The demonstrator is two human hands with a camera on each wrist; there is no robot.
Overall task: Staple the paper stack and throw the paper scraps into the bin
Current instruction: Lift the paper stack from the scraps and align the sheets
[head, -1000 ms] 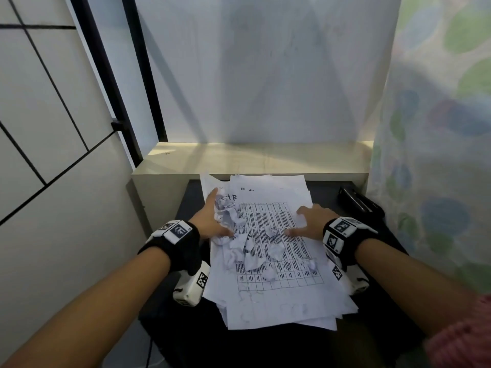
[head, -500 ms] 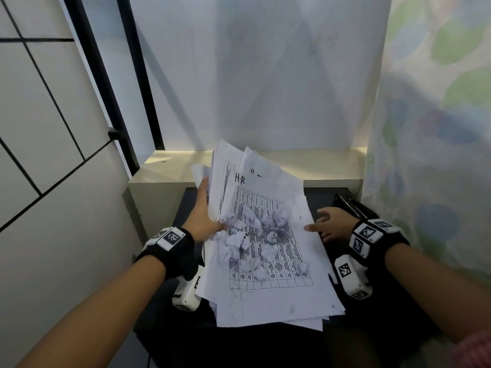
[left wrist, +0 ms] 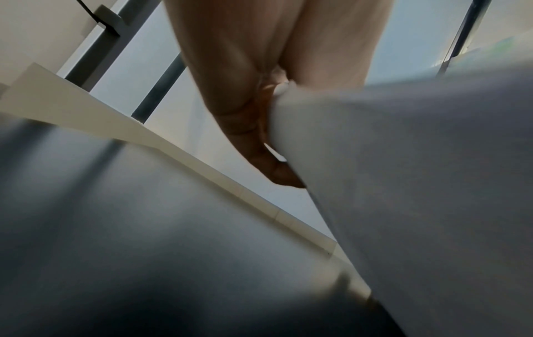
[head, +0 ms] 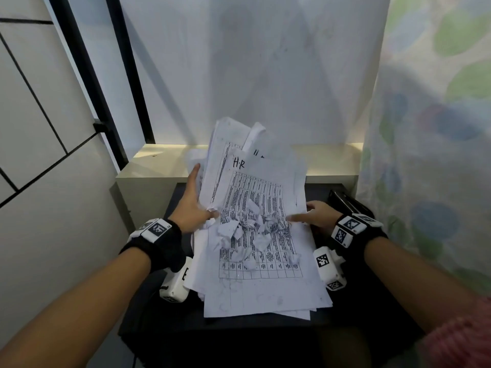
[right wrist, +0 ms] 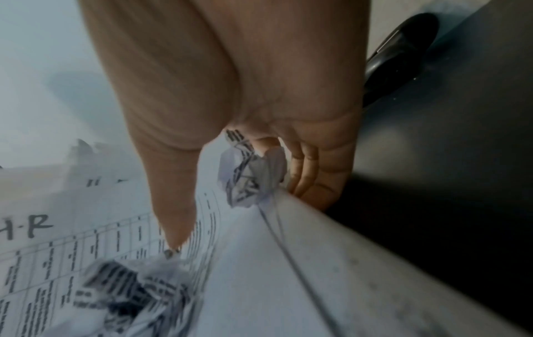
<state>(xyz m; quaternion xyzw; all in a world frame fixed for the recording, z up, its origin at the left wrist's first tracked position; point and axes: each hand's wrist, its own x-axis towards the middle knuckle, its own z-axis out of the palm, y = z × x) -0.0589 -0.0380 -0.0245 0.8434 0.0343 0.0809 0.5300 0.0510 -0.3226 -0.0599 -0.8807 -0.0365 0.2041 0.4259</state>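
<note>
A loose paper stack (head: 261, 288) with a printed table and "H.R" written on top rests its near end on the dark table (head: 358, 317); its far end is lifted and tilted. Several crumpled paper scraps (head: 249, 231) lie in a heap on the middle of the top sheet. My left hand (head: 191, 208) grips the stack's left edge, fingers behind it and thumb on top. My right hand (head: 316, 216) pinches the right edge, thumb above, fingers (right wrist: 305, 173) below, with one scrap (right wrist: 251, 177) against the palm. A black stapler (head: 345, 201) lies behind the right hand.
A cream ledge (head: 159, 166) runs along the wall behind the table. A patterned curtain (head: 438, 155) hangs close on the right, and a tiled wall stands on the left. No bin shows in any view.
The stack's far end has risen off the table and the sheets now bow inward. My right hand moved from the top sheet to the right edge. The scraps slid together toward the middle.
</note>
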